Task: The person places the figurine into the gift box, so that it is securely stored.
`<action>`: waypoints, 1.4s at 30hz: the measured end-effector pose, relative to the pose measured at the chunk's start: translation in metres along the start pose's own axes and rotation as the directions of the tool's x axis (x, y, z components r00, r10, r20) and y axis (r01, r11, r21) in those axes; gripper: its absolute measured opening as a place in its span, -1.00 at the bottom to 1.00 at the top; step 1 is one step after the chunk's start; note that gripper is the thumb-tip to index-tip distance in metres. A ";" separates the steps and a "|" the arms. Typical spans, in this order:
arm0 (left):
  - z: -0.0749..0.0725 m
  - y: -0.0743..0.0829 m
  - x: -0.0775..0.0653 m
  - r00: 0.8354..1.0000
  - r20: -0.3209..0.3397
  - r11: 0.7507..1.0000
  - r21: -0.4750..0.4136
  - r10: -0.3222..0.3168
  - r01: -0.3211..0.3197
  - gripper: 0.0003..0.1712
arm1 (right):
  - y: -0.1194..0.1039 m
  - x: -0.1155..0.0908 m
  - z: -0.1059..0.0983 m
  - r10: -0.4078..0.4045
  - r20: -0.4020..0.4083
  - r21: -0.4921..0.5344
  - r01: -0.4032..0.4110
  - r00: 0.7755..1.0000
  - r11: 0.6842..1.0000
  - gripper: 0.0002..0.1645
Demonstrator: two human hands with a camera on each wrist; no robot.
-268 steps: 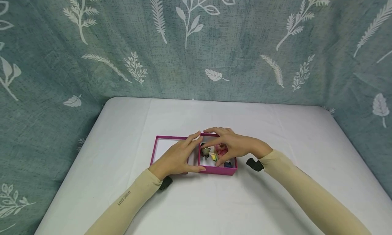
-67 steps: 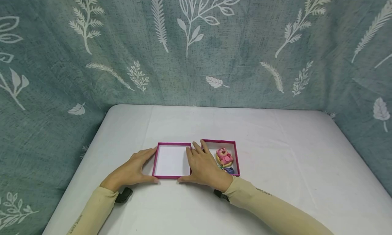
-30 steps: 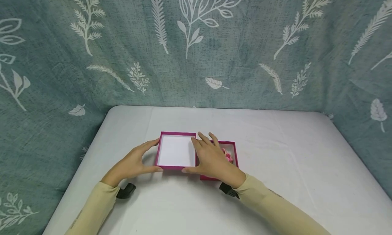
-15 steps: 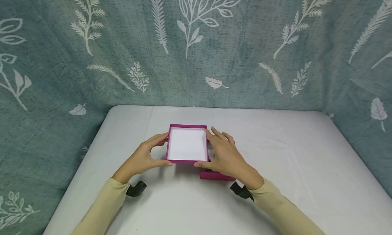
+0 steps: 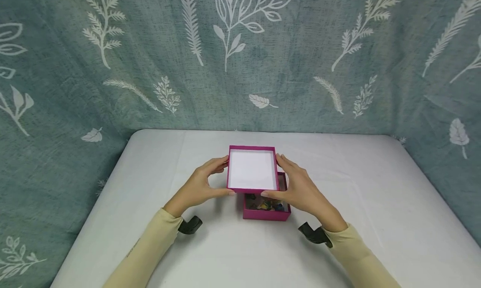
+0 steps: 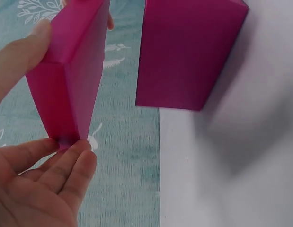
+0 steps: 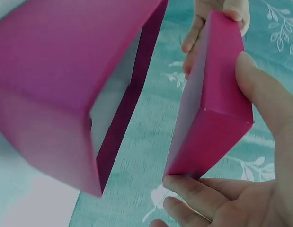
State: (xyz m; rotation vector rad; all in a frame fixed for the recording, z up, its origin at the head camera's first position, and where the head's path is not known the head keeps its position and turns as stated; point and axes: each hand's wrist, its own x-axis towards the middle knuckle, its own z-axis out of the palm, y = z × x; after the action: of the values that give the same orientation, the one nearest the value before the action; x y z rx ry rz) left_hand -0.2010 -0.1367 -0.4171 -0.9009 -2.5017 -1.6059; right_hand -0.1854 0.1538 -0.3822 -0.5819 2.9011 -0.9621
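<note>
A square magenta box lid [image 5: 252, 169], white inside, is raised above the table with its hollow side toward the head camera. My left hand [image 5: 199, 183] grips its left edge, thumb at the near corner and fingers on the far side. At the opposite edge my right hand [image 5: 302, 188] pinches the lid the same way. Partly behind and below it stands the matching box [image 5: 267, 215], open at the top, with several small toy figures [image 5: 266, 204] inside, mostly hidden. Both wrist views show a gap between the lid [image 7: 217, 104] and the box [image 6: 189, 56].
The table [image 5: 158, 154] has a white cloth cover. A teal curtain with white leaf prints [image 5: 240, 83] hangs behind and beside it. Dark wrist cameras [image 5: 190, 225] sit under both wrists.
Both hands have lifted the lid from the table left of the box and carried it rightward and up, over the box. Earlier the hands were at the box with the figures.
</note>
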 end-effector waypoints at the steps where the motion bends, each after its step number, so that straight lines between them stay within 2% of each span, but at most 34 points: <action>1: 0.002 0.000 0.003 1.000 0.001 1.000 -0.003 0.007 -0.007 0.06 | 0.002 0.000 -0.002 0.009 0.001 0.008 -0.009 1.000 1.000 0.34; 5: 0.008 0.001 0.011 1.000 0.007 1.000 -0.008 0.027 -0.027 0.05 | 0.010 -0.001 -0.007 0.024 -0.004 0.028 -0.024 1.000 0.999 0.33; 9: 0.012 0.002 0.015 1.000 0.014 1.000 -0.006 0.018 -0.018 0.04 | 0.015 -0.002 -0.009 0.017 -0.008 0.038 -0.016 1.000 0.999 0.32; 19: 0.017 0.002 0.013 0.999 0.022 0.999 0.011 -0.049 0.048 0.06 | 0.018 -0.004 -0.009 0.056 0.035 0.032 -0.057 0.998 0.998 0.33; 24: 0.017 0.003 0.012 0.995 0.039 0.995 -0.037 -0.092 0.093 0.13 | 0.018 -0.003 -0.008 0.026 0.020 0.024 -0.026 0.999 0.999 0.34; 26: 0.017 0.004 0.012 0.995 0.052 0.994 -0.059 -0.086 0.089 0.15 | 0.018 -0.003 -0.009 0.006 0.014 0.016 -0.006 1.000 1.000 0.33; 29: 0.016 0.005 0.013 0.997 0.064 0.997 -0.063 -0.033 0.037 0.12 | 0.018 -0.004 -0.011 -0.018 -0.002 0.022 0.018 1.000 1.000 0.24; 33: 0.013 0.009 0.013 0.999 0.042 0.999 -0.031 0.014 -0.013 0.07 | 0.019 -0.005 -0.015 -0.067 -0.047 0.078 0.070 0.997 0.994 0.08; 37: 0.010 0.012 0.011 1.000 -0.014 0.999 -0.046 0.026 -0.027 -0.01 | 0.019 -0.007 -0.017 -0.125 -0.081 0.181 0.138 0.989 0.974 -0.02; 39: 0.010 0.012 0.011 0.999 -0.035 0.996 -0.082 0.028 -0.031 -0.08 | 0.020 -0.006 -0.017 -0.141 -0.099 0.255 0.163 0.985 0.953 -0.08; 42: 0.010 0.012 0.011 0.998 -0.045 0.987 -0.154 0.032 -0.039 -0.20 | 0.021 -0.005 -0.016 -0.166 -0.151 0.374 0.212 0.974 0.903 -0.22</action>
State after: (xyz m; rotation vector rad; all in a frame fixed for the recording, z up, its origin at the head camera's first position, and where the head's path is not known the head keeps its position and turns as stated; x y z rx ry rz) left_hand -0.2011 -0.1194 -0.4083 -0.9112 -2.3461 -1.8082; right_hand -0.1902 0.1803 -0.3817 -0.8076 2.6599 -1.5969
